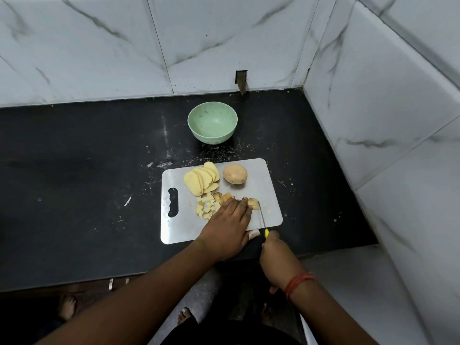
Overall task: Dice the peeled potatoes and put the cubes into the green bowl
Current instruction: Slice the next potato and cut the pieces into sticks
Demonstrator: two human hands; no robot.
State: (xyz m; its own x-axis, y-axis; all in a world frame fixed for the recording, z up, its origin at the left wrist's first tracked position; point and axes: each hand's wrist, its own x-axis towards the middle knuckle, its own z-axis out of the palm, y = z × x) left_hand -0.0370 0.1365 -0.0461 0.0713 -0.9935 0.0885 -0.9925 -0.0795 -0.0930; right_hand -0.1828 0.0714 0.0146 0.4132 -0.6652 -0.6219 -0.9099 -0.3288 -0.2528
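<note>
On the board (270, 195), the left hand (230, 221) lies flat, fingers straight, pressing potato strips (253, 203). The right hand (276, 255) grips the knife (262, 219), its blade just right of the strips. Cubes (207, 207) lie left of the hand; the bowl (212, 125) stands beyond the board.

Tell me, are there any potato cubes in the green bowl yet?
No, the green bowl holds nothing; the cubes lie on the cutting board.

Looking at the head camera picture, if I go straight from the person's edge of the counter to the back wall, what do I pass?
Right hand holding the yellow-handled knife → left hand pressing on the potato pieces being cut → whole potato on the steel cutting board → green bowl, no cubes in it.
</note>
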